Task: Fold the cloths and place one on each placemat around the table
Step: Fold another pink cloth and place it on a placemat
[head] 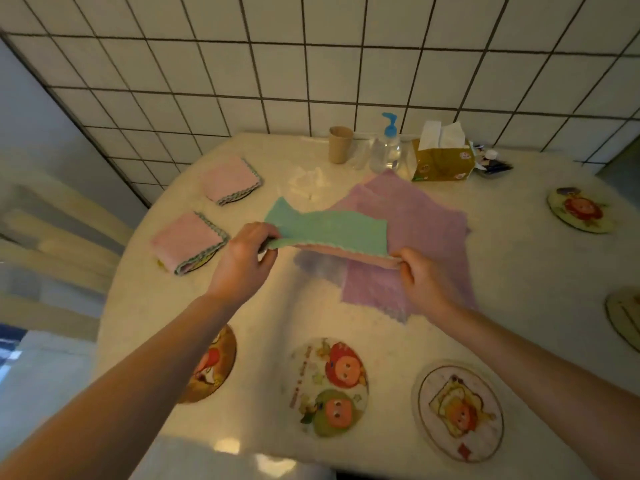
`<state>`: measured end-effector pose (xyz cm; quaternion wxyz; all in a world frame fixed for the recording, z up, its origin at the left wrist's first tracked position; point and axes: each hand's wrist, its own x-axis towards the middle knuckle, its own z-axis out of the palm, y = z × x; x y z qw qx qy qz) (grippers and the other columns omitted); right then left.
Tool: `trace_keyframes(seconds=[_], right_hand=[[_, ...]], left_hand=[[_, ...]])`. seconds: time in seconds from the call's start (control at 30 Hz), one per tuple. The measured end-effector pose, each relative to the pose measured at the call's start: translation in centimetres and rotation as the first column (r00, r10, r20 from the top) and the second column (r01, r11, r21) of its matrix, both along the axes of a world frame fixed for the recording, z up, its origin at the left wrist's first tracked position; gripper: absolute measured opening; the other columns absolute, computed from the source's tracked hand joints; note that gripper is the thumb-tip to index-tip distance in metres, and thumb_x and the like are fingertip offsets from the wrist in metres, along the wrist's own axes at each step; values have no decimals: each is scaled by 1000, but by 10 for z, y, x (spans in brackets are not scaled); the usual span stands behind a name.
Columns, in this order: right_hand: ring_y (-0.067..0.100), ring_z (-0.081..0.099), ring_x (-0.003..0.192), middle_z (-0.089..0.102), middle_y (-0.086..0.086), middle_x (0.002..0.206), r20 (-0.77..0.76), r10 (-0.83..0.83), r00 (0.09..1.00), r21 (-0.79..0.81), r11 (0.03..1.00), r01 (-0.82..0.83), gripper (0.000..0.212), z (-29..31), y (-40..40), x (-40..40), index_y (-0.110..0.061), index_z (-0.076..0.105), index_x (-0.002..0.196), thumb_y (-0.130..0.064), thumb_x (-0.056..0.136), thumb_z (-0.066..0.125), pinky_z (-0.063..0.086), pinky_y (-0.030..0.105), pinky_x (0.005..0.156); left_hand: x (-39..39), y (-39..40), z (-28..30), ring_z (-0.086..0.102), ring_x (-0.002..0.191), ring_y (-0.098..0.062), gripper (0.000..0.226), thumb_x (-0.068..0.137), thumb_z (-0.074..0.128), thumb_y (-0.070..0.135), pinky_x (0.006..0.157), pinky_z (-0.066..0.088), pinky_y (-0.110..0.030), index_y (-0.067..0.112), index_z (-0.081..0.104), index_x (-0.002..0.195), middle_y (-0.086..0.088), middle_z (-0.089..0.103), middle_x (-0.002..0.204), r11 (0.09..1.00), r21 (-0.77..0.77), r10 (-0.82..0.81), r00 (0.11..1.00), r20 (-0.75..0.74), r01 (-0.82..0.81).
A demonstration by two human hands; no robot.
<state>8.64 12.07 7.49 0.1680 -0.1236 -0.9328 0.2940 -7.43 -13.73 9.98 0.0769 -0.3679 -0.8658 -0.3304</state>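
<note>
Both my hands hold the green cloth (pixel 329 232) up above the table (pixel 519 271).

My left hand (pixel 242 258) pinches one end, my right hand (pixel 420 277) the other; purple cloths (pixel 415 220) lie just beyond my fingertips, two folded pink cloths (pixel 188 242) left of them.

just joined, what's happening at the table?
A person is folding a green cloth in the air, left hand and right hand each pinching an end. Two folded pink cloths already sit on placemats at the left. Purple cloths lie flat beneath; the near placemats are bare.
</note>
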Motion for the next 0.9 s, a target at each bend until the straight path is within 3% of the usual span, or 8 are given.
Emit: trace_keyframes(seconds=[0.23, 0.37, 0.53, 0.6, 0.67, 0.77, 0.87, 0.9], right_hand=[[18, 63, 91, 68, 3, 99, 287, 84, 954, -61, 996, -69, 17, -60, -105, 72, -12, 64, 103, -8, 91, 53, 42, 24, 73], [20, 65, 90, 69, 2, 101, 436, 67, 897, -88, 996, -32, 19, -89, -142, 127, -18, 65, 103, -11, 93, 52, 51, 34, 74], [24, 67, 86, 71, 8, 96, 456, 56, 888, -91, 996, -16, 17, -101, -167, 168, -11, 69, 98, -4, 88, 57, 52, 34, 73], [19, 67, 79, 71, 3, 88, 442, 52, 896, -116, 993, -1, 17, -99, -166, 173, -17, 69, 94, -6, 88, 58, 53, 36, 69], [3, 63, 69, 68, -7, 77, 414, 54, 909, -122, 993, -3, 14, -92, -163, 170, -24, 66, 89, -11, 88, 59, 50, 27, 62], [-1, 59, 65, 59, -14, 64, 336, -22, 942, -146, 986, 75, 6, -75, -153, 151, -11, 65, 81, -7, 82, 70, 38, 7, 54], [17, 60, 63, 65, 4, 68, 286, -158, 945, -218, 950, 225, 16, -71, -129, 120, -7, 60, 74, -13, 79, 73, 44, 15, 60], [23, 62, 66, 66, 7, 70, 278, -186, 942, -261, 930, 260, 15, -72, -122, 109, -7, 61, 75, -16, 80, 72, 50, 26, 63]], left_hand=[[81, -134, -76, 57, 93, -18, 25, 74, 61, 3, 84, 44, -27, 9, 64, 97, -3, 64, 99, 977, -177, -81, 975, 207, 119], [126, -179, -113, 60, 88, -19, 22, 72, 62, 4, 81, 40, -15, 10, 65, 93, -4, 65, 93, 947, -235, -118, 919, 376, 217], [160, -207, -134, 57, 91, -13, 19, 81, 61, 11, 83, 43, -17, 12, 67, 99, -2, 65, 97, 931, -233, -155, 884, 441, 280], [162, -209, -133, 57, 89, -9, 16, 86, 63, 13, 82, 46, -20, 13, 68, 101, 4, 64, 95, 932, -233, -142, 871, 471, 277], [159, -204, -127, 55, 81, -2, 13, 86, 66, 10, 77, 45, -18, 14, 69, 98, 10, 62, 88, 946, -227, -85, 856, 510, 230], [140, -191, -116, 54, 64, -1, 10, 84, 68, 9, 60, 39, -15, 19, 68, 86, 14, 60, 70, 980, -190, 62, 817, 574, 59], [109, -174, -112, 49, 60, -8, 8, 82, 72, 13, 57, 39, -21, 12, 64, 83, 6, 58, 65, 979, -145, 203, 719, 665, -142], [100, -168, -112, 47, 60, -13, 13, 82, 73, 14, 58, 38, -27, 5, 64, 83, 1, 56, 65, 971, -134, 234, 683, 691, -197]])
